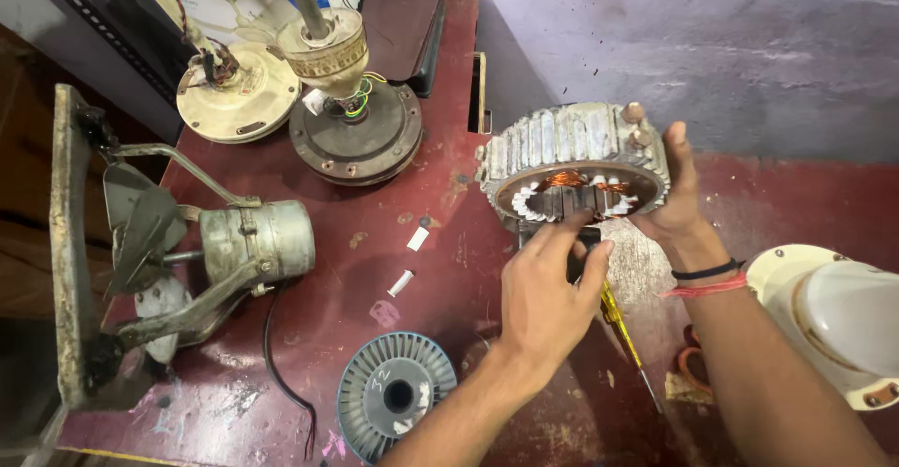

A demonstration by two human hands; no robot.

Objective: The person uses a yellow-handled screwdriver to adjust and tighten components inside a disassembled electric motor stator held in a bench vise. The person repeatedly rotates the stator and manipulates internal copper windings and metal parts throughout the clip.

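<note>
At the far left of the dark red table (375, 270) lies an old exhaust fan (178, 261), its grey motor can and blades held in a metal frame, a black cord trailing from it. Behind it stand two ceiling fan motors (309, 92), one cream, one dark brown with coloured wires showing. Nearer the front edge sits a grey ribbed plastic spool (391, 392), with a few small white scraps of sleeve between it and the motors. Right of centre, the stator (576, 163), a thick ring of stacked steel plates with copper windings and white slot paper inside, is tipped up on edge, well back on the table. The left hand (548, 284) has its fingers pinched together at the ring's lower inner rim, seemingly on the windings or a small dark piece there; just what it grips cannot be told. The right hand (676, 195) is clamped over the outer rim, steadying it. The ring looks heavy and rigid, best held by its steel outside; the copper wire and paper look delicate. A yellow-handled screwdriver (620, 326) lies beneath the hands, and a cream fan housing (833, 322) sits at the far right.
</note>
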